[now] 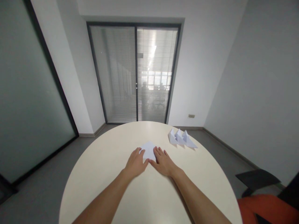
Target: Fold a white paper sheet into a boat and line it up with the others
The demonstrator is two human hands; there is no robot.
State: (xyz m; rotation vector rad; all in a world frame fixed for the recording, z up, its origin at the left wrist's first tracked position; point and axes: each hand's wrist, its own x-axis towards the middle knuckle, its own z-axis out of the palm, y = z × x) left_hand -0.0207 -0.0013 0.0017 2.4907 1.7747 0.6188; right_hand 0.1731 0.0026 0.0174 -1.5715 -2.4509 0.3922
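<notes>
Left hand (137, 163): lower centre, fingers spread over paper's left edge, no pinch seen
Right hand (164, 162): just right of it, fingers laid flat at paper's right edge, gripping nothing visible
Paper (149, 150): centre, below mid-frame, flat on table (149, 199), pointed top; looks part-folded, raised shape not yet made
Folded pieces (179, 137): right of centre, three peaks in a row, likely done
Progress: probably three finished, one under way
Writing: none readable, wall plate (191, 116) too small

Sheet (149, 151) on table (98, 183), paper shapes (179, 138) right of sheet, chair (263, 208) right of table, blinds (114, 77) behind table
</notes>
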